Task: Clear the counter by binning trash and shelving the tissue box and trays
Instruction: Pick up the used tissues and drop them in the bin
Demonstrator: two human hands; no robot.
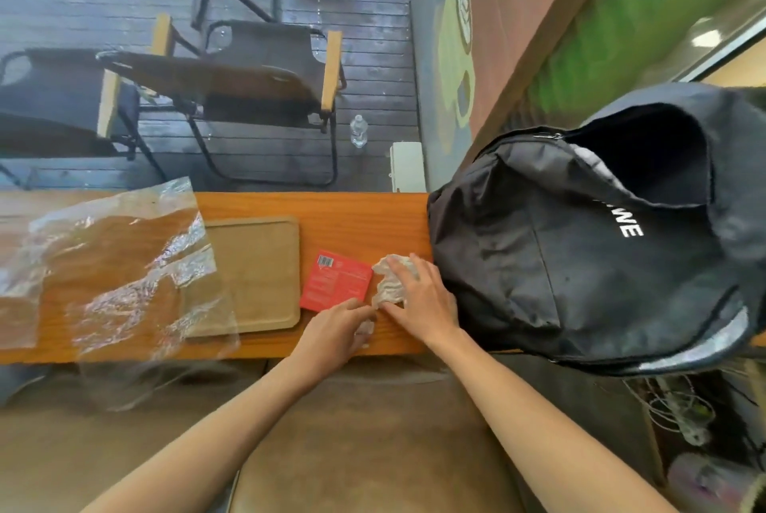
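Observation:
On the wooden counter point(356, 218) lies a flat red box point(335, 280) with a barcode. A crumpled white tissue point(387, 284) lies just right of it, under the spread fingers of my right hand point(422, 301). My left hand point(338, 332) rests at the counter's front edge, its fingers curled around a small crumpled white scrap point(365, 328). A brown tray point(259, 274) lies left of the red box. A large sheet of clear plastic wrap point(120, 264) covers the tray's left part and the counter's left side.
A black backpack point(580, 247), unzipped at the top, stands on the counter's right end, close to my right hand. Folding chairs point(232, 89) and a water bottle point(358, 131) are on the dark floor beyond. A brown seat point(364, 450) is below me.

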